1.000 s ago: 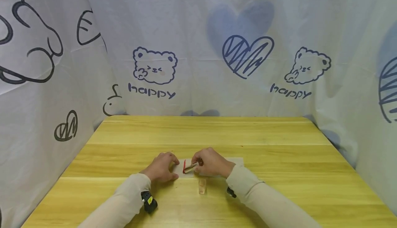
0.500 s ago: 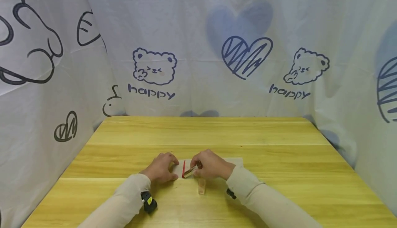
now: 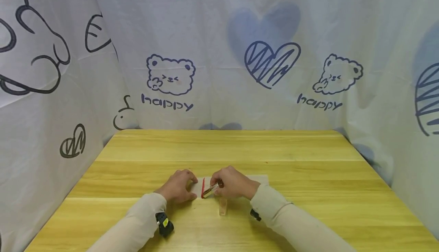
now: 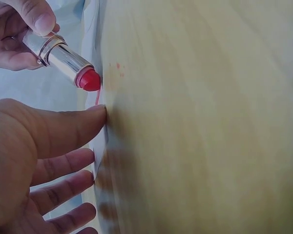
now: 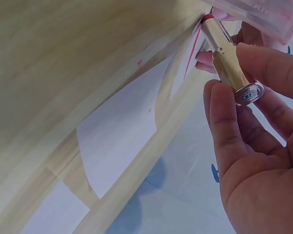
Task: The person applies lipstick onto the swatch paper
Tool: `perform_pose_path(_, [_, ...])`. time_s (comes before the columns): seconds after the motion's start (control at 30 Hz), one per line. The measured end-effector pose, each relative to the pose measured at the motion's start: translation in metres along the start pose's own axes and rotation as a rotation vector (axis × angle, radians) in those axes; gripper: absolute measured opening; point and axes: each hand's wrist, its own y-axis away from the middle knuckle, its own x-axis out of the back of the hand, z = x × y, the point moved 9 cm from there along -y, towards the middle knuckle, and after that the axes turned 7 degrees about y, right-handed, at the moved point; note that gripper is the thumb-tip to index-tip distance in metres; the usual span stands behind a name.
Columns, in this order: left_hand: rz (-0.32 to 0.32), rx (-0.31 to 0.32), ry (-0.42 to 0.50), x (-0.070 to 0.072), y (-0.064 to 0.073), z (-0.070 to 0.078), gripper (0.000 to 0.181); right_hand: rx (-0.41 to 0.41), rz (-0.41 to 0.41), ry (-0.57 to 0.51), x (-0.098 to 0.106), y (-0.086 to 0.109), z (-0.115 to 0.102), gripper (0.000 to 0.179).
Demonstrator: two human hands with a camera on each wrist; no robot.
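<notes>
My right hand [image 3: 233, 182] pinches a lipstick [image 4: 71, 61] by its gold case between thumb and fingers. The red tip [image 4: 90, 80] is out and meets the pale paper strip [image 3: 259, 177] at its near edge. A thin red line [image 5: 193, 51] crosses the strip there, running from far edge to near edge. My left hand [image 3: 178, 186] lies at the strip's left end, thumb on the near side and fingers spread, fingertips resting at the paper. Just in front of the right hand stands a clear cap [image 3: 223, 207], its top partly behind that hand.
Small red specks [image 4: 118, 66] mark the yellow wooden table [image 3: 308, 214]. In the right wrist view, white paper [image 5: 124, 129] stretches along the table with wood-coloured bands between its parts. A printed white curtain [image 3: 212, 53] rises behind the table and at both sides.
The lipstick in my right hand has moved toward me, down to the strip's near edge, and the red line has grown longer. My left hand has stayed in place.
</notes>
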Motion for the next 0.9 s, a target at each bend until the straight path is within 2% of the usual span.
perform_pose_path(0.57, [-0.014, 0.002, -0.007, 0.002, 0.000, 0.002, 0.035, -0.028, 0.051, 0.001, 0.014, 0.006, 0.005, 0.013])
perform_pose_path(0.9, [0.012, -0.064, -0.024, 0.005, -0.003, 0.013, 0.038, -0.024, 0.108, -0.002, 0.029, 0.011, 0.013, 0.008])
